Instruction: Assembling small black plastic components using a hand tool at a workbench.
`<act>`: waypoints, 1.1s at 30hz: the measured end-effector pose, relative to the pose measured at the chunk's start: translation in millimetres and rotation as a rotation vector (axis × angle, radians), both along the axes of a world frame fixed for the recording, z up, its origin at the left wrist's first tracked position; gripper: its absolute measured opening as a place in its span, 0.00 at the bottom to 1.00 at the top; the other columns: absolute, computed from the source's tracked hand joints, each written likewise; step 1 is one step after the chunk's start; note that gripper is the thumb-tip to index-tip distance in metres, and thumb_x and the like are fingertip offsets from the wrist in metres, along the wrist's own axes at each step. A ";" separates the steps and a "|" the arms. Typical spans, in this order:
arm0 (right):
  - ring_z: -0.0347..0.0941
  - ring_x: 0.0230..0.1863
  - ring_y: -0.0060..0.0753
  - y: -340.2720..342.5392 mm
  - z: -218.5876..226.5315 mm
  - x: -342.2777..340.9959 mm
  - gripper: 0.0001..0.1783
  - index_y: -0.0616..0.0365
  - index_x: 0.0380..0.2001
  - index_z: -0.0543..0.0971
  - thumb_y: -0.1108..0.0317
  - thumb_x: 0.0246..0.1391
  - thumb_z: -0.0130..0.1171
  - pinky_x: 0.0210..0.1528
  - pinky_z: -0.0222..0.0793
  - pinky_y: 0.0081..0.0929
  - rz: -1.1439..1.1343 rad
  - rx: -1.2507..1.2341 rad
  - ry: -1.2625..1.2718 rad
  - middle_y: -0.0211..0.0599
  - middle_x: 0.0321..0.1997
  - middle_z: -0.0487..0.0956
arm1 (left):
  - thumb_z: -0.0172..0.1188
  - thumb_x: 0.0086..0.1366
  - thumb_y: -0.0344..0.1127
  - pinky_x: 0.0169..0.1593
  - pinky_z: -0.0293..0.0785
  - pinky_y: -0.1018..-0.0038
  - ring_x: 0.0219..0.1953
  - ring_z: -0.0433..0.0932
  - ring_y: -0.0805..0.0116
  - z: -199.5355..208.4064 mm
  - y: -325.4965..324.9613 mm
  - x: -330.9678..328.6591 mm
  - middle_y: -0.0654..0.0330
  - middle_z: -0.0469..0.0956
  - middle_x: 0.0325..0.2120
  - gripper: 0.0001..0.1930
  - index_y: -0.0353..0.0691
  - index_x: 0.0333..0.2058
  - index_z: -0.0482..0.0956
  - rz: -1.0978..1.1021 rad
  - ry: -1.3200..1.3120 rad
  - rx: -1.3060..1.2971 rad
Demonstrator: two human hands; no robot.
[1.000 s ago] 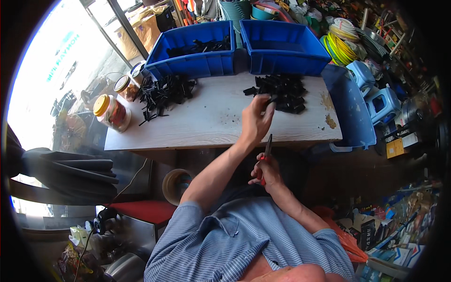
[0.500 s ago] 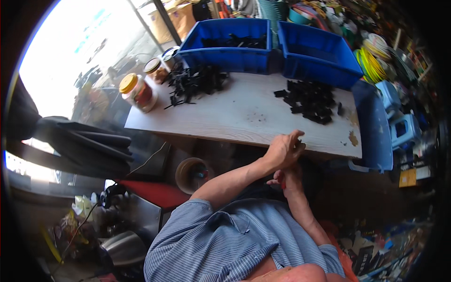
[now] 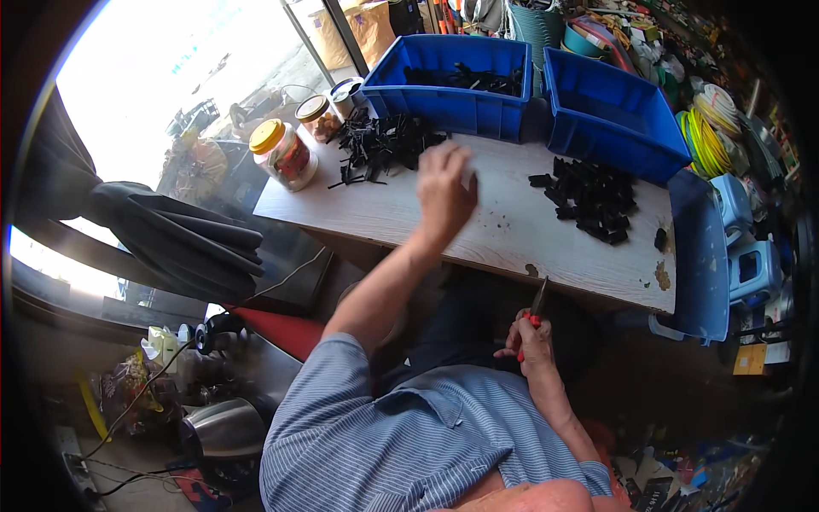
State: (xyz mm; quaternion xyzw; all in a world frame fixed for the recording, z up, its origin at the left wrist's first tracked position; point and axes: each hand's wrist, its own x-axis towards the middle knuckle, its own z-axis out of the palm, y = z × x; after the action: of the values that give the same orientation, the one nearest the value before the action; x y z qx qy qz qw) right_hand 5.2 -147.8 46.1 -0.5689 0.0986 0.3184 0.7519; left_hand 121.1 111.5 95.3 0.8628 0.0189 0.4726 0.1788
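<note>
My left hand is over the tabletop beside a loose heap of thin black strips. Its fingers are loosely bent and a little apart, slightly blurred, and nothing shows in them. Close to my body, below the table's front edge, my right hand is closed round red-handled pliers. Their pointed metal jaws aim up toward the table edge. A second heap, of short black pieces, lies at the right of the table, with a single piece apart from it.
Two blue bins stand along the back of the white table; the left one holds black parts. A yellow-lidded jar and a brown-lidded jar are at the left. A blue tub adjoins the right end.
My left hand has left my right hand and swung forward and left, over the table toward the strips. The pliers in my right hand now show plainly. The view has shifted a little.
</note>
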 end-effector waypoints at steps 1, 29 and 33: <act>0.68 0.17 0.24 1.3 9.8 -2.2 0.10 0.54 0.35 0.73 0.60 0.61 0.53 0.19 0.79 0.35 -0.049 -0.033 -0.044 0.27 0.19 0.69 | 0.63 0.54 0.31 0.48 0.70 0.58 0.49 0.72 0.49 4.7 24.3 9.6 0.54 0.76 0.45 0.15 0.43 0.43 0.78 0.142 -0.049 0.108; 0.68 0.18 0.20 2.7 1.9 1.7 0.05 0.53 0.35 0.71 0.66 0.57 0.53 0.21 0.80 0.32 -0.080 -0.035 -0.065 0.27 0.20 0.69 | 0.61 0.56 0.29 0.39 0.76 0.56 0.36 0.79 0.47 -19.5 38.4 13.1 0.50 0.77 0.37 0.20 0.43 0.49 0.75 -0.020 0.196 -0.077; 0.68 0.18 0.22 4.1 -2.7 4.1 0.04 0.53 0.35 0.72 0.67 0.59 0.52 0.21 0.80 0.33 -0.043 -0.040 -0.058 0.28 0.20 0.69 | 0.60 0.54 0.26 0.38 0.77 0.57 0.35 0.79 0.46 -15.3 25.2 -16.3 0.50 0.76 0.36 0.21 0.42 0.50 0.74 -0.133 0.251 -0.124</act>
State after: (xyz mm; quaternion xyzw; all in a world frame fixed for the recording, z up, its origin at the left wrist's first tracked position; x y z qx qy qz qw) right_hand 9.2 -143.6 43.4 -0.5905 0.0951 0.2833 0.7497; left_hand 104.8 136.7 80.0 0.9016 0.0131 0.3461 0.2590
